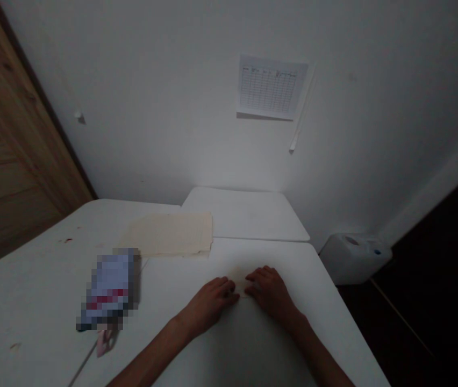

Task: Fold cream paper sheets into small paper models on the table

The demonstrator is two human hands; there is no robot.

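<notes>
A small piece of cream paper [240, 287] lies on the white table, and it is hard to make out in the dim light. My left hand [215, 298] is at its left side, with fingers bent and pressed down on the paper. At the right side, my right hand [268, 287] curls its fingers onto the same piece. Only a narrow strip of it shows between my fingertips. Beyond my left hand lies a stack of cream paper sheets [172, 234] with uneven edges.
To the left lies a pixelated blue-and-red item [110, 282] beside pink handles [105, 341]. A white board [249, 212] forms the far end of the table. On the wall hangs a printed sheet [271, 88]. A white plastic container [350, 258] stands on the floor right of the table.
</notes>
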